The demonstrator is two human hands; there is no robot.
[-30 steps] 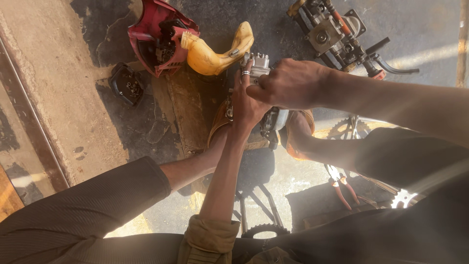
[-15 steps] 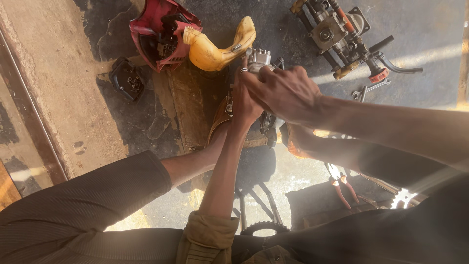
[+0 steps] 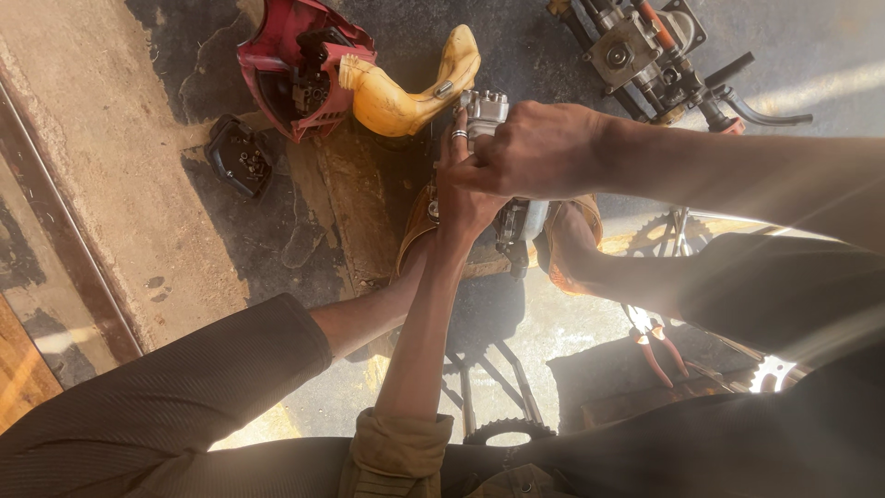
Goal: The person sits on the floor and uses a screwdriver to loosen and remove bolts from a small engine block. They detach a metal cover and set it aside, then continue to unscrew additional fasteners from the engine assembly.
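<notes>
Since a moment ago both hands have shifted slightly left over the small engine (image 3: 502, 217), which sits on the stained floor (image 3: 138, 184) beside a yellow tank (image 3: 406, 92) and red cover (image 3: 295, 69). Right hand (image 3: 544, 148) has its fingers curled over the top; left hand (image 3: 466, 194) has its fingers pressed against the side. Grey, greasy cast metal: likely heavy, rigid, slippery; best held by the body.
</notes>
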